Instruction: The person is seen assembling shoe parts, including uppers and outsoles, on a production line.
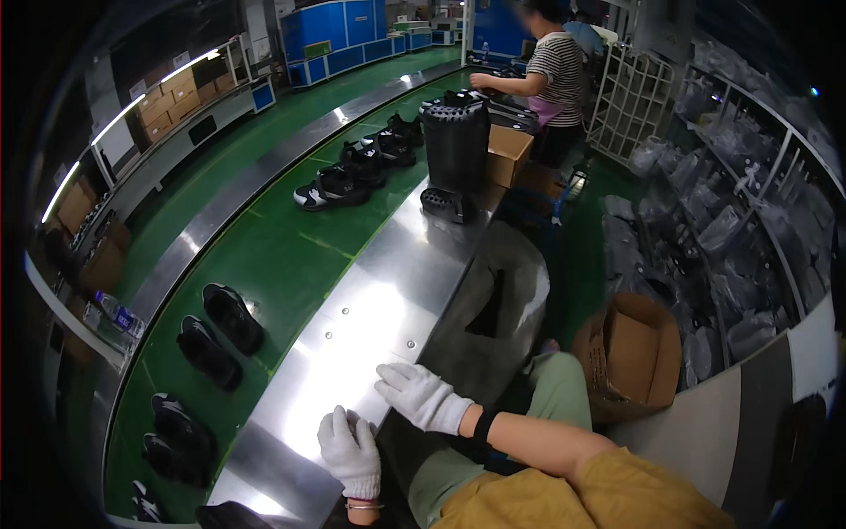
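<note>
Both my hands wear white knit gloves and hold nothing that I can see. My left hand rests at the near edge of the shiny metal ledge, its fingers stretched out and slightly bent. To its right, my right hand lies over the same edge with its fingers extended onto the metal. Beyond the ledge on the left runs a green conveyor belt. A pair of black shoes stands on it, nearest my hands. More dark shoes sit at the lower left.
Several black-and-white shoes line the belt farther up. A tall black stack and a small black item stand on the ledge. A cardboard box is at my right, near racks of plastic-wrapped goods. A co-worker stands ahead.
</note>
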Tool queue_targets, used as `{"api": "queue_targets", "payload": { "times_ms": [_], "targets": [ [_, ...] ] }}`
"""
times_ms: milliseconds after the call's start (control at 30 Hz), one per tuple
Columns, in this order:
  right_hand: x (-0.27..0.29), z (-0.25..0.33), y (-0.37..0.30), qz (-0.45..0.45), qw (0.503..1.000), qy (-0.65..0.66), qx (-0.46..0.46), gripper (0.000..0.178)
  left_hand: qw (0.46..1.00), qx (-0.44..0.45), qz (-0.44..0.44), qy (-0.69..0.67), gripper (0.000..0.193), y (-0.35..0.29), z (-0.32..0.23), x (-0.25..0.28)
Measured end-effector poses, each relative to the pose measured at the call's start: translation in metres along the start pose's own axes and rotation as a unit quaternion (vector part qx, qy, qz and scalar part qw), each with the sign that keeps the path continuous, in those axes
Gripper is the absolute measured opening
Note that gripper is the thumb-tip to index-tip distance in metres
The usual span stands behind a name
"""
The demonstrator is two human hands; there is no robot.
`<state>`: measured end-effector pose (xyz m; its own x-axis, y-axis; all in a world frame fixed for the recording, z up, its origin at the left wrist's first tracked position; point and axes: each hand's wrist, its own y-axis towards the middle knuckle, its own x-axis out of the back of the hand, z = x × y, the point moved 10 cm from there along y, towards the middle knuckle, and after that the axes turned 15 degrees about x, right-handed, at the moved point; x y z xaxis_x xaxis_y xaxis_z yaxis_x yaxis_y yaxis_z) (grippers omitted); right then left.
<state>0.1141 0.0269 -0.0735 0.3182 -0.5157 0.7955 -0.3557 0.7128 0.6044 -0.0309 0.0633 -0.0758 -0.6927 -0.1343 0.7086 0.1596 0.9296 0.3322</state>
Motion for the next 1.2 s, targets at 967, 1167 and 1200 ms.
{"api": "queue_targets", "payload": {
  "times_ms": [967, 1167, 1200],
  "targets": [
    [-0.239, -0.34, -0.405, 0.385, 0.838, 0.1, -0.373, 0.029, 0.887, -0.081, 0.281, 0.358, 0.079, 0.07, -0.156, -0.196],
    [-0.193, -0.334, -0.556, 0.528, 0.63, 0.166, -0.544, 0.035, 0.892, -0.054, 0.273, 0.356, 0.082, 0.069, -0.143, -0.187],
    [-0.177, -0.34, -0.568, 0.452, 0.639, 0.149, -0.604, 0.032, 0.891, -0.053, 0.274, 0.357, 0.082, 0.067, -0.14, -0.187]
  ]
}}
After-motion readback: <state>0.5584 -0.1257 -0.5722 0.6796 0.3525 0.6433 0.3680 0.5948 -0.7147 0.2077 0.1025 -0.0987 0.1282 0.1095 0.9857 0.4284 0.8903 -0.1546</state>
